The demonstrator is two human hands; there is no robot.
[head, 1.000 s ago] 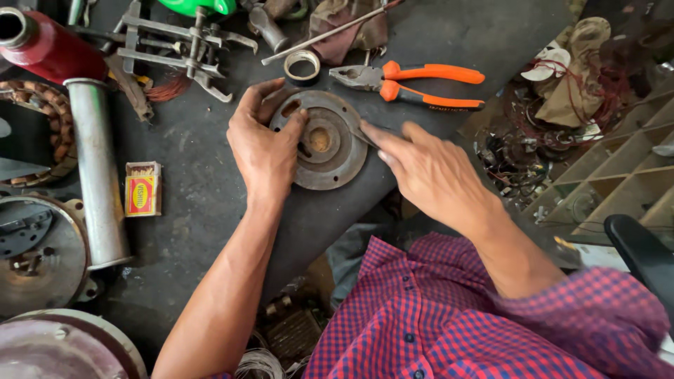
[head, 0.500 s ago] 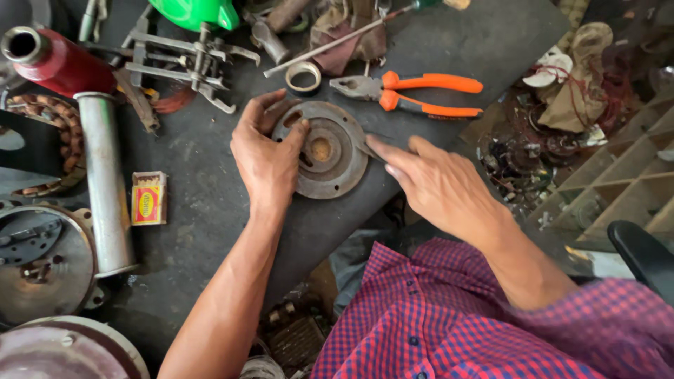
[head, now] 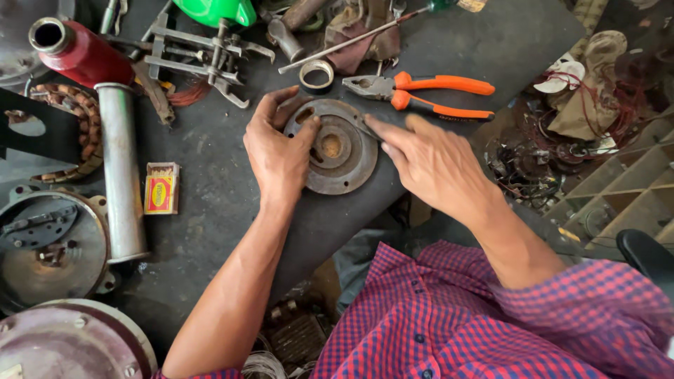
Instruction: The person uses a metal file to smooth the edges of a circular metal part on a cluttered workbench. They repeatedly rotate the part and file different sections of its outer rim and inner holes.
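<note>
A round rusty metal motor end cover (head: 342, 163) with a brass-coloured hub lies flat on the dark workbench (head: 210, 196). My left hand (head: 277, 151) grips its left rim, thumb pressed onto the plate face and fingers curled over the far edge. My right hand (head: 432, 165) rests at the cover's right rim, its fingers pinching a thin metal tool whose tip touches the plate's upper right edge. The tool's body is mostly hidden under the fingers.
Orange-handled pliers (head: 428, 91), a tape roll (head: 316, 75) and a long screwdriver (head: 351, 41) lie beyond the cover. A gear puller (head: 203, 60), red cylinder (head: 81, 52), steel tube (head: 123, 172), matchbox (head: 161, 188) and motor housings (head: 49, 245) fill the left. Wire scrap (head: 554, 154) sits right.
My right hand has slid left onto the cover's rim with the thin tool. My left hand keeps the same grip on the plate.
</note>
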